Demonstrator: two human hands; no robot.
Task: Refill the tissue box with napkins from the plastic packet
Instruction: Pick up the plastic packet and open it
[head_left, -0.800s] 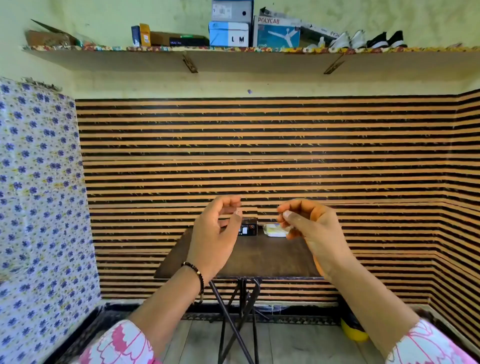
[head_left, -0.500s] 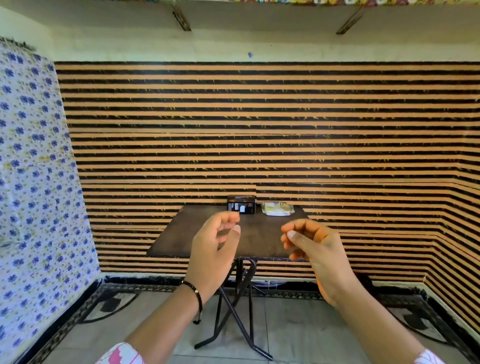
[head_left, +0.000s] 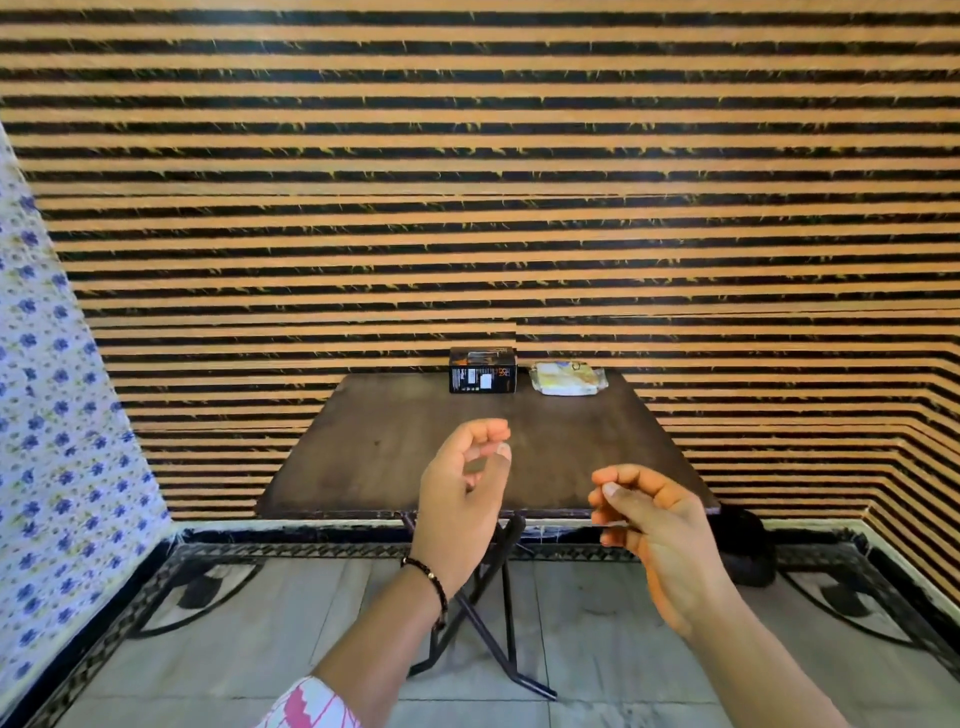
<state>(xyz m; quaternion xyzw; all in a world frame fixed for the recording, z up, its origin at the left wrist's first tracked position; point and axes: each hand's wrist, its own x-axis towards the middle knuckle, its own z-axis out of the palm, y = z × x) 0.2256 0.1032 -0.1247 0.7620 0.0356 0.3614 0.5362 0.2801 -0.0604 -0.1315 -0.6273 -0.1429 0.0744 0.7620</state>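
A small black tissue box (head_left: 482, 370) stands at the far edge of a dark brown folding table (head_left: 395, 467). Right of it lies a clear plastic packet of napkins (head_left: 567, 378). My left hand (head_left: 462, 499) hovers over the table's near edge, fingers loosely curled, holding nothing. My right hand (head_left: 649, 519) is raised at the table's near right corner, fingers curled and apart, also holding nothing. Both hands are well short of the box and the packet.
A wall of orange and black stripes (head_left: 467, 182) rises right behind the table. A blue-flowered cloth (head_left: 57, 415) hangs at the left. A dark round object (head_left: 748, 545) sits on the tiled floor (head_left: 260, 623) beside the table's right side. Crossed metal legs (head_left: 488, 613) support the table.
The view has tilted down and come closer to the table; the shelf is out of sight. Both hands have dropped lower in view and moved a little further apart.
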